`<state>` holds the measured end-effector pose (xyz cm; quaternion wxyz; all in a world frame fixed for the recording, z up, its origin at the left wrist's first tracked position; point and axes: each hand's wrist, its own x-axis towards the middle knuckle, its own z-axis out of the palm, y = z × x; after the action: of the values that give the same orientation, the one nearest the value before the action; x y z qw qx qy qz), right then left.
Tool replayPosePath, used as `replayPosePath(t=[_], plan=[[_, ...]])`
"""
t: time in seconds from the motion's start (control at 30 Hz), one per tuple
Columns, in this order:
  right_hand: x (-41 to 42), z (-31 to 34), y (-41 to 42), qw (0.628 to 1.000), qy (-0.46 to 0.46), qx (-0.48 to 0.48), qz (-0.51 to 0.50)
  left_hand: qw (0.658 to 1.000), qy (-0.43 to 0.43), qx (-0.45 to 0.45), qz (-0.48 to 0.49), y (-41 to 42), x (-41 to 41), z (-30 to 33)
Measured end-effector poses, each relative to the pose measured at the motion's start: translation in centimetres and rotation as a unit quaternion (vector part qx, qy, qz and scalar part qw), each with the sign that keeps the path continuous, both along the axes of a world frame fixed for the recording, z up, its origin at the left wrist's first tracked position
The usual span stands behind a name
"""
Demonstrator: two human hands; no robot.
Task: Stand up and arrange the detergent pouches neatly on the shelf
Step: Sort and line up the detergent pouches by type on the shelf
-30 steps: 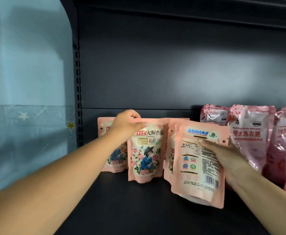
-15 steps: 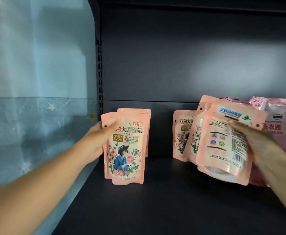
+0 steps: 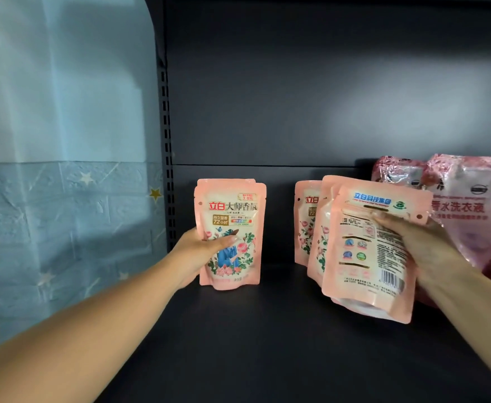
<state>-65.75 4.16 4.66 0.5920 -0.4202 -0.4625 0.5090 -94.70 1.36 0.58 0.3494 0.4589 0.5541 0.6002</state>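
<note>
Upright on a dark shelf [image 3: 267,344], a pink detergent pouch [image 3: 231,234] faces the camera with its printed front, long axis vertical, a second matching pouch [image 3: 226,181] standing directly behind it. The left hand [image 3: 200,251] wraps the front pouch from its left edge, thumb laid across the floral artwork. At right, the right hand [image 3: 421,245] grips a tilted pouch [image 3: 369,251] turned back-side out, barcode and small print showing, its top leaning right and its base lifted off the shelf, fingers pressed on the upper part of the label. Just behind it stand two more pink pouches [image 3: 311,225], fronts partly hidden. Larger metallic pink bags [image 3: 471,205] line the far right. A dark back panel [image 3: 296,97] and a slotted upright [image 3: 167,141] frame the bay; pale blue star-printed sheeting [image 3: 64,170] hangs to the left.
</note>
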Motion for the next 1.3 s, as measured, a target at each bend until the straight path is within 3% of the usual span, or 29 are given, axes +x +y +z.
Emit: replayPosePath(t=[0.4, 0.47, 0.5, 0.57, 0.63, 0.67, 0.73, 0.8, 0.87, 0.9, 0.97, 1.13, 1.3], plan=[[-0.4, -0.6, 0.8, 0.997, 0.017, 0.07, 0.037, 0.996, 0.027, 0.064, 0.061, 2.3, -0.7, -1.0], [-0.4, -0.7, 0.9, 0.995, 0.024, 0.078, 0.056, 0.991, 0.016, 0.078, 0.106, 1.7, -0.4, -0.7], [-0.3, -0.7, 1.0, 0.995, 0.026, 0.076, 0.065, 0.982, 0.034, 0.102, 0.157, 1.3, -0.3, -0.4], [-0.4, -0.8, 1.1, 0.994, 0.026, 0.063, 0.084, 0.928, 0.129, 0.204, 0.285, 0.1, 0.3, 0.4], [-0.7, -1.0, 1.0, 0.991, 0.038, 0.046, 0.122, 0.874, 0.201, 0.323, 0.303, -1.4, 2.0, 1.7], [-0.9, -1.1, 0.9, 0.989, 0.044, 0.04, 0.137, 0.87, 0.208, 0.354, 0.272, -2.1, 3.1, 2.3], [-1.6, -1.3, 0.6, 0.987, 0.047, 0.039, 0.152, 0.908, 0.189, 0.325, 0.184, -3.2, 5.8, 2.8], [-2.3, -1.5, 0.2, 0.982, 0.056, 0.045, 0.174, 0.969, 0.162, 0.179, 0.049, -3.5, 7.9, 3.0], [-3.1, -1.6, -0.4, 0.977, 0.065, 0.043, 0.201, 0.986, 0.143, 0.066, -0.06, -2.3, 9.3, 3.3], [-3.4, -1.7, -0.6, 0.974, 0.074, 0.041, 0.21, 0.985, 0.146, 0.054, -0.079, -2.2, 9.6, 3.2], [-3.8, -1.8, -0.8, 0.972, 0.083, 0.039, 0.218, 0.984, 0.145, 0.072, -0.075, -1.4, 9.1, 2.7], [-3.7, -1.5, -1.3, 0.973, 0.025, 0.055, 0.222, 0.997, 0.049, 0.049, -0.036, -2.6, 8.6, 1.5], [-3.5, -1.7, -1.1, 0.975, -0.011, 0.069, 0.213, 0.994, 0.029, 0.108, 0.016, -3.0, 9.2, 1.8]])
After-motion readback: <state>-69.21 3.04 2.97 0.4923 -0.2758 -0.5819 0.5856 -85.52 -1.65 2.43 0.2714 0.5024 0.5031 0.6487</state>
